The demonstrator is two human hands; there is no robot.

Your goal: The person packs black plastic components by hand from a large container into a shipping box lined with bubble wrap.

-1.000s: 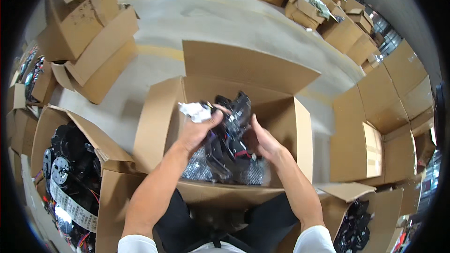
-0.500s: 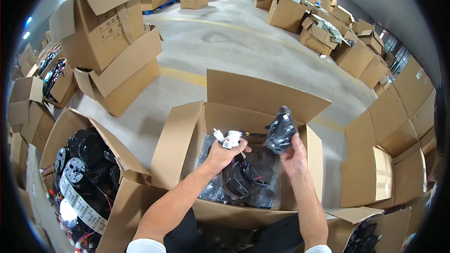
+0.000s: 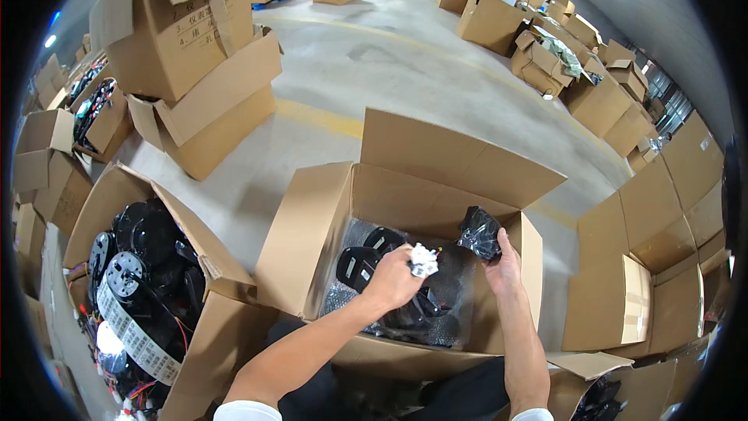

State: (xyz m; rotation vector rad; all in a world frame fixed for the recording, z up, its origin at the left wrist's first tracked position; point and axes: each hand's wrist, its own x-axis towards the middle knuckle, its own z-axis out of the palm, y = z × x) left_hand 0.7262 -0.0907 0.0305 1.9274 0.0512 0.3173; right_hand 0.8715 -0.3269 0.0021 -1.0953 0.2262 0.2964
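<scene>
Over an open cardboard box (image 3: 305, 243), my left hand (image 3: 394, 279) is closed on a bunch of white plug connectors (image 3: 424, 261). My right hand (image 3: 505, 267), at the box's right side, grips a black part in clear plastic wrap (image 3: 480, 232). Bubble wrap (image 3: 333, 298) lines the box. On it lie black rounded housings (image 3: 361, 266), just left of my left hand, and more black parts partly hidden below that hand. Which housing the connectors belong to is hidden by my fingers.
A box (image 3: 227, 329) at left holds black round units, coloured wires and a white label strip (image 3: 139, 335). Stacked cartons (image 3: 187, 39) stand behind it. Tall cardboard (image 3: 596, 288) is at right; a box with black parts (image 3: 598, 401) sits lower right.
My left hand has moved right with the white connectors, uncovering black housings at the box's left. My right hand has lowered and tilted the wrapped part. The whole view has shifted slightly.
</scene>
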